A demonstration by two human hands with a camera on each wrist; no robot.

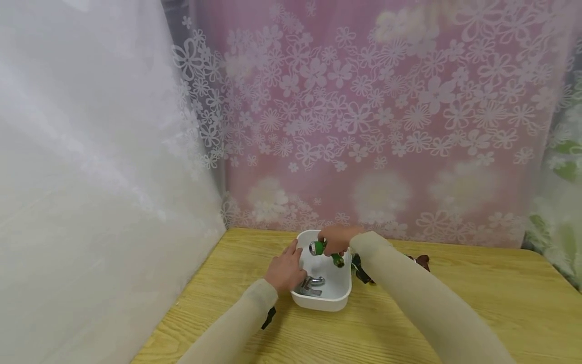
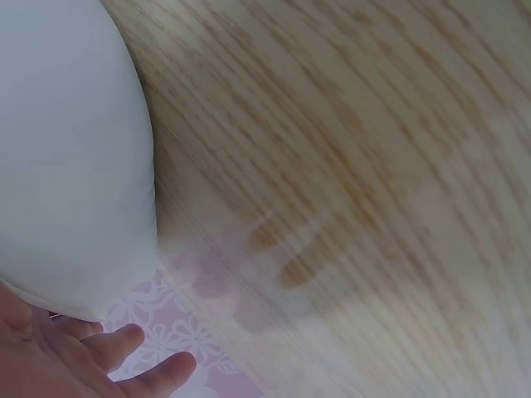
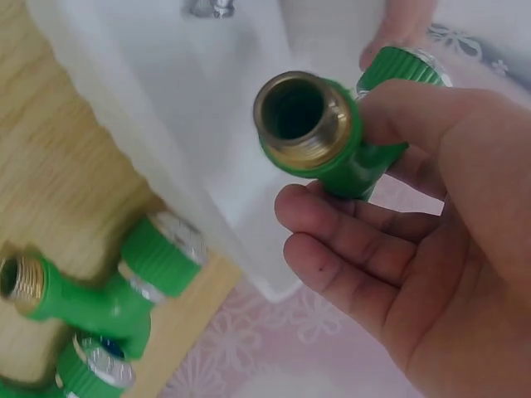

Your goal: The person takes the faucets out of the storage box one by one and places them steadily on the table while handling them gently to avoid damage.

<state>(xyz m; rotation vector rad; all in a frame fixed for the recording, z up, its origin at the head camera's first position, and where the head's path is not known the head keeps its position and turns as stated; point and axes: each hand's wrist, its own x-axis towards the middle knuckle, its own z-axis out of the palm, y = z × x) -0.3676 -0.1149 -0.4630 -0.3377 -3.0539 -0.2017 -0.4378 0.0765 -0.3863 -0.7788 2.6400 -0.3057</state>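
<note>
A pink curtain [image 1: 386, 126] patterned with white flowers fills most of the space in front of me, and a pale, glossy sheet [image 1: 91, 202] hangs down along my left side. Below them spreads a yellow wood-grain table [image 1: 509, 288], and my two arms, in cream sleeves [image 1: 232, 323], reach forward over it. Between my hands sits a white basin [image 1: 320, 305], rounded at the corners, standing on the table with its long side running away from me. My left hand [image 1: 286, 270] lies at the basin's left rim, its fingers loosely extended and spread along the outside of the wall. My right hand [image 1: 337, 238], apart from the left, is over the far end of the basin, thumb and fingers clamped on a green fitting [image 3: 344, 178]. That fitting is held in the air above the basin; it has a brass threaded mouth at one end and a ridged green cap on another branch. On the table just beside the basin's right wall lie what look like two more green fittings [image 3: 95, 311], one partly cut off by the edge of my right wrist view. Inside the basin, at the near end, rests a chrome faucet [image 1: 311, 287]. Past my right sleeve a small brown thing [image 1: 422, 262] shows, too hidden to make out.
</note>
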